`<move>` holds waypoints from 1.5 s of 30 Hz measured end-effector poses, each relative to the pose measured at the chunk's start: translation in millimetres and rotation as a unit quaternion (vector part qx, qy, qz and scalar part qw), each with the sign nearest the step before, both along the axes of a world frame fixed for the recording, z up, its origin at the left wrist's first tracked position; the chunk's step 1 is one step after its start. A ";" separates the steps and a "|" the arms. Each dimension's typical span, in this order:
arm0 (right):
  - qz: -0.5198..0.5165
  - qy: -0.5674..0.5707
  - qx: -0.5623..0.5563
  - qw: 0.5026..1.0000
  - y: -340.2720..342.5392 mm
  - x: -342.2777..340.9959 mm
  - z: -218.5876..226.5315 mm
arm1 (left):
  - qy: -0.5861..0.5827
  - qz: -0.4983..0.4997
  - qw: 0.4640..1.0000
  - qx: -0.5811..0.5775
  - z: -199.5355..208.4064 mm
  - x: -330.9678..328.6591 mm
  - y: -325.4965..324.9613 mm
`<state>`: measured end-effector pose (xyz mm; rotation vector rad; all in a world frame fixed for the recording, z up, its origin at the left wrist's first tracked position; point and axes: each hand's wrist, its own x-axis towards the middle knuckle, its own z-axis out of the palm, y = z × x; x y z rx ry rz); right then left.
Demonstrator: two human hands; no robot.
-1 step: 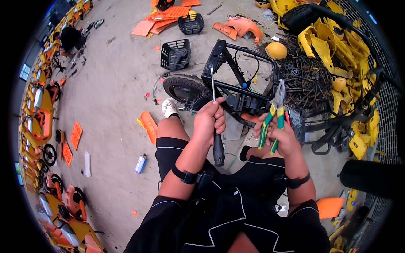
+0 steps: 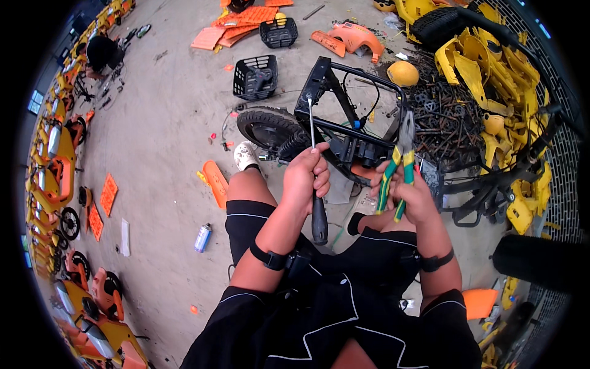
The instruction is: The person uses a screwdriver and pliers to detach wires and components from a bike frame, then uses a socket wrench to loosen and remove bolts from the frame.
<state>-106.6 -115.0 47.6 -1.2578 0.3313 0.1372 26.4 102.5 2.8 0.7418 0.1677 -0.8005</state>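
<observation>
My left hand (image 2: 305,175) is closed around the shaft of a long screwdriver (image 2: 319,221), whose black handle hangs below my fist. Its tip meets, or overlaps in view, a pale round spot on the upper corner of a black metal vehicle frame (image 2: 353,131). In my right hand (image 2: 416,195) are combination pliers (image 2: 404,150) with green and yellow handles, jaws pointing up. A small red piece shows behind them; I cannot tell what it is. The frame stands in front of my knees, with a black-tyred wheel (image 2: 265,128) at its left.
Two black baskets (image 2: 255,79) and orange panels (image 2: 230,27) lie beyond the frame. Dark metal parts (image 2: 439,104) and yellow body panels (image 2: 485,71) are heaped at right. A spray can (image 2: 203,238) lies at left, near yellow-orange vehicles (image 2: 60,184). Someone crouches far left.
</observation>
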 end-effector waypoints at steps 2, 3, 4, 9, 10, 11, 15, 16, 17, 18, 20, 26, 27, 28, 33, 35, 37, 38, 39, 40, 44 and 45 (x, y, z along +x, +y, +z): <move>0.007 0.024 -0.104 0.994 -3.3 27.0 13.8 | 0.003 -0.004 1.000 0.014 3.4 -0.7 -3.2; 0.018 0.031 -0.160 0.986 -9.1 42.8 9.6 | 0.001 -0.001 1.000 0.017 2.1 0.5 -2.2; 0.029 0.043 -0.224 0.973 -11.6 58.9 10.9 | -0.001 0.000 1.000 0.019 0.1 1.4 -1.7; 0.057 -0.022 -0.575 0.816 -10.4 139.4 12.7 | 0.003 0.001 1.000 0.025 -0.6 7.0 -1.2; 0.066 -0.097 -0.628 0.769 -17.9 148.3 4.0 | 0.011 -0.003 1.000 0.027 1.0 7.7 -2.2; 0.076 -0.176 -0.675 0.712 -22.0 158.9 -1.1 | 0.010 -0.001 1.000 0.021 1.2 8.1 -2.0; 0.135 0.102 -0.375 0.912 -11.7 190.2 26.5 | 0.017 0.000 1.000 0.024 -0.8 9.8 -0.7; 0.123 0.074 -0.346 0.927 -15.6 188.7 21.5 | 0.020 -0.002 0.999 0.027 0.0 9.7 -0.9; 0.110 0.046 -0.317 0.941 -20.8 185.7 15.6 | 0.020 -0.004 0.999 0.028 0.2 10.3 -1.4; 0.097 0.017 -0.287 0.953 -24.1 182.4 11.7 | 0.020 -0.005 0.999 0.030 0.3 10.3 -2.0; 0.062 -0.011 -0.205 0.977 -20.7 165.4 9.2 | 0.021 -0.007 0.999 0.030 -0.1 10.0 -3.4; 0.084 -0.096 0.248 0.960 3.2 108.0 -17.9 | 0.017 -0.004 0.999 0.039 2.3 8.5 -2.5; 0.068 -0.101 0.268 0.956 10.0 103.0 -22.5 | 0.012 -0.003 0.999 0.042 1.7 8.5 -2.0; 0.055 -0.104 0.288 0.950 12.6 98.8 -28.1 | 0.007 -0.003 0.999 0.045 1.5 8.1 -1.8; -0.065 -0.132 0.234 0.961 15.5 84.5 -31.7 | 0.006 0.002 0.999 0.045 1.4 7.4 -2.6; -0.083 -0.192 0.190 0.959 -5.2 86.1 -29.8 | 0.004 0.004 0.999 0.046 0.9 7.4 -2.1; -0.075 -0.202 0.343 0.914 -16.4 88.5 -11.2 | -0.004 0.006 0.999 0.053 1.8 7.0 -1.8; -0.070 -0.198 0.421 0.882 -18.3 86.5 -9.6 | -0.003 0.005 0.998 0.055 2.7 6.8 -2.8; -0.063 -0.193 0.497 0.844 -19.3 83.8 -10.0 | -0.002 0.005 0.998 0.058 3.5 6.2 -2.9; -0.077 -0.171 0.522 0.832 -15.8 78.0 -15.2 | -0.001 0.004 0.998 0.060 4.9 6.0 -2.7; -0.127 -0.080 0.486 0.861 -6.0 54.6 -47.5 | 0.004 0.002 0.999 0.041 2.8 5.5 -3.0; -0.125 -0.071 0.433 0.890 -3.4 51.7 -49.2 | 0.008 -0.001 0.999 0.037 2.3 6.0 -2.4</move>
